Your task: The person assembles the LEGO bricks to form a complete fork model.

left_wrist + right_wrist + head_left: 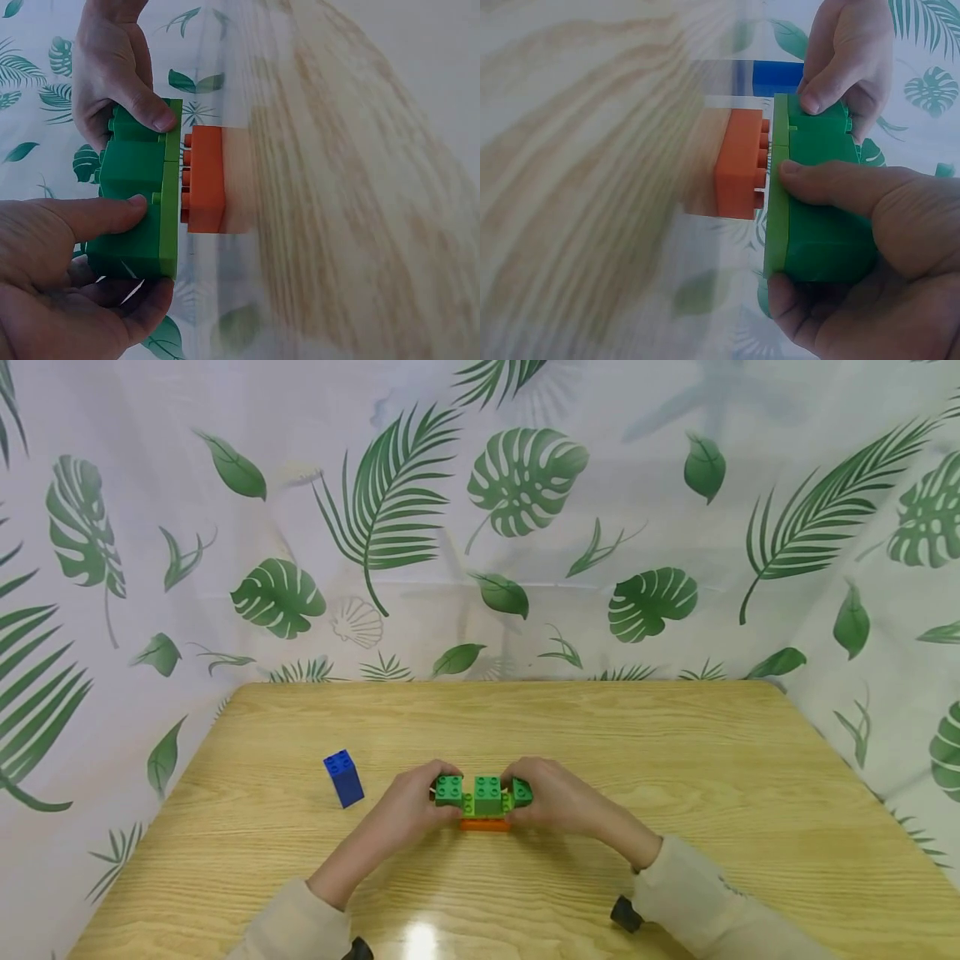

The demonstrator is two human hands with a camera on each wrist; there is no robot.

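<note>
My left hand (412,802) and right hand (558,797) grip opposite ends of one built piece, with thumbs on its near side. It has dark green toy bricks (487,795) standing in a row on thin lime-green bricks (169,232). Directly beneath sits an orange brick (484,825) on the table, studs facing up. Both wrist views show a narrow gap between those studs (761,176) and the lime underside. The fingers hide parts of the end bricks.
A tall blue brick stack (347,779) stands on the wooden table (637,735), left of my left hand. A white cloth (570,610) printed with green leaves hangs behind the table and along its sides.
</note>
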